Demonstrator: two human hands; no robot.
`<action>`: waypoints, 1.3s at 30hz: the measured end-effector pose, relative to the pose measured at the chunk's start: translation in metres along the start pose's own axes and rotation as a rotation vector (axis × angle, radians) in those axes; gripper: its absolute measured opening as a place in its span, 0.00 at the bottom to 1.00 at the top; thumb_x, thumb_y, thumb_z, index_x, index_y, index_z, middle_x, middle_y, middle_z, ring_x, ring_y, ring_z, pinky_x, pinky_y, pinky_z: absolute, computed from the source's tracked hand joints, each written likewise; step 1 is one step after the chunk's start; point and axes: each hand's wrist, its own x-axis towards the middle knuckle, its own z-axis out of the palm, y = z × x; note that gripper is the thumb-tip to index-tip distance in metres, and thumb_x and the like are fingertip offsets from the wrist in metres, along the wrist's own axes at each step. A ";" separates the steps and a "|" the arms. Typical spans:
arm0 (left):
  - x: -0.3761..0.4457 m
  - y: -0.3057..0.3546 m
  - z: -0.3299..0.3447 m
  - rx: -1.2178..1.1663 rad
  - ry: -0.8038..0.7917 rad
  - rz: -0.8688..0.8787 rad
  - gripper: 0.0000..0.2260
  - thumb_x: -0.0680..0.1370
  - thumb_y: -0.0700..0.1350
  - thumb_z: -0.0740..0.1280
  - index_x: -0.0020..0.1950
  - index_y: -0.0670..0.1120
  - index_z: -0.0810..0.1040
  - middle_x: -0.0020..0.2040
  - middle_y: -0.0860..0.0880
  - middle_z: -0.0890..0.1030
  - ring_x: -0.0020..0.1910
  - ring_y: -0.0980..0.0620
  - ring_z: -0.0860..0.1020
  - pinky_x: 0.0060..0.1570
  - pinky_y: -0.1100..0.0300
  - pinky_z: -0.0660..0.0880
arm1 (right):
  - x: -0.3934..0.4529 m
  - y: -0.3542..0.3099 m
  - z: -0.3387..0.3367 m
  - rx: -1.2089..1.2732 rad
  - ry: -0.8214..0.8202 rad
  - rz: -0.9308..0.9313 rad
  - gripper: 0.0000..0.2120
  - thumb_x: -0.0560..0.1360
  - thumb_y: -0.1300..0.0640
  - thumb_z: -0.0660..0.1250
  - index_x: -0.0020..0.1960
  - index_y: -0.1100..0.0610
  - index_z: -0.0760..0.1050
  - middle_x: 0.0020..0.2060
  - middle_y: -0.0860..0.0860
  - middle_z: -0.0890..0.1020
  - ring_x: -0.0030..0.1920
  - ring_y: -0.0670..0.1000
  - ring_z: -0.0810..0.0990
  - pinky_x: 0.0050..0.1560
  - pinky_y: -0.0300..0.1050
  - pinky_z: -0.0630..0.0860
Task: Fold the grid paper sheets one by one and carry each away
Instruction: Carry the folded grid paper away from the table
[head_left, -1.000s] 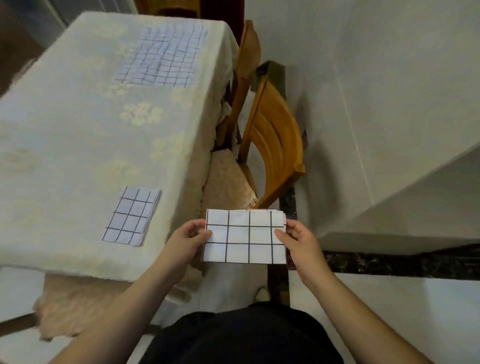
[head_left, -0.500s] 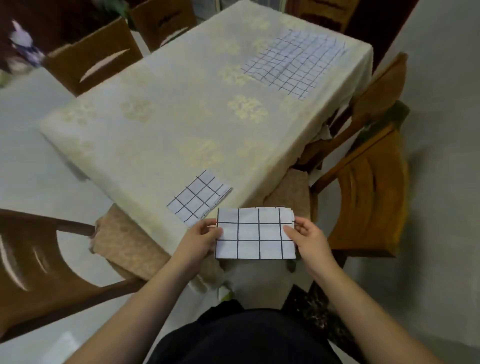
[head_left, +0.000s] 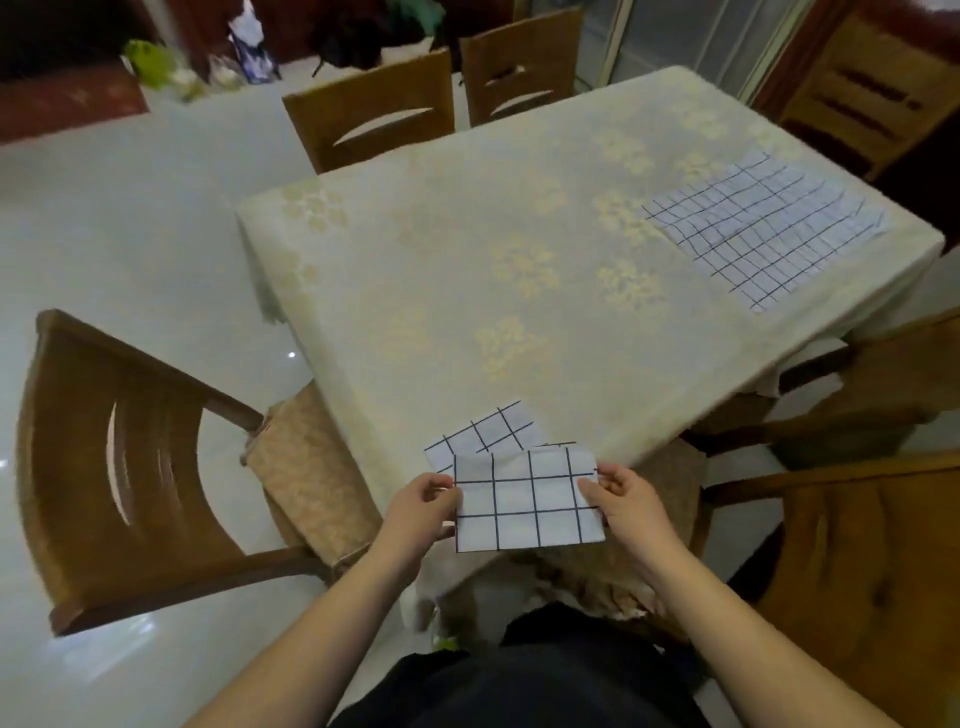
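We see the left hand (head_left: 423, 501) and right hand (head_left: 626, 496) pinching a folded white grid paper (head_left: 527, 501), seemingly just above another folded grid sheet (head_left: 480, 431) on the cream tablecloth (head_left: 467, 291).

Left hand (head_left: 422, 501) and right hand (head_left: 626, 496) pinch opposite short edges of folded grid sheet (head_left: 527, 501), held over near corner of counter (head_left: 467, 291). Second folded sheet (head_left: 485, 431) lies on counter, partly hidden behind it. Unfolded grid sheet (head_left: 763, 228) at far right corner.
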 end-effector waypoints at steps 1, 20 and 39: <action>0.005 -0.002 -0.002 -0.006 0.017 -0.009 0.03 0.77 0.40 0.67 0.50 0.43 0.78 0.48 0.41 0.80 0.44 0.47 0.79 0.44 0.54 0.80 | 0.010 -0.004 0.002 -0.042 -0.016 -0.012 0.13 0.77 0.64 0.68 0.60 0.60 0.74 0.45 0.52 0.82 0.44 0.49 0.82 0.41 0.35 0.79; 0.063 -0.007 0.010 0.153 0.415 -0.086 0.02 0.76 0.43 0.69 0.47 0.45 0.80 0.38 0.48 0.82 0.34 0.51 0.78 0.35 0.57 0.75 | 0.153 -0.026 0.042 -0.522 -0.196 -0.153 0.08 0.73 0.56 0.72 0.51 0.53 0.78 0.40 0.48 0.81 0.42 0.48 0.79 0.45 0.39 0.71; 0.070 -0.008 0.015 0.581 0.571 0.098 0.15 0.72 0.49 0.72 0.53 0.47 0.71 0.43 0.51 0.75 0.41 0.52 0.74 0.39 0.58 0.71 | 0.160 -0.013 0.045 -0.726 -0.136 -0.354 0.14 0.77 0.50 0.67 0.61 0.51 0.73 0.52 0.47 0.76 0.50 0.46 0.75 0.52 0.44 0.75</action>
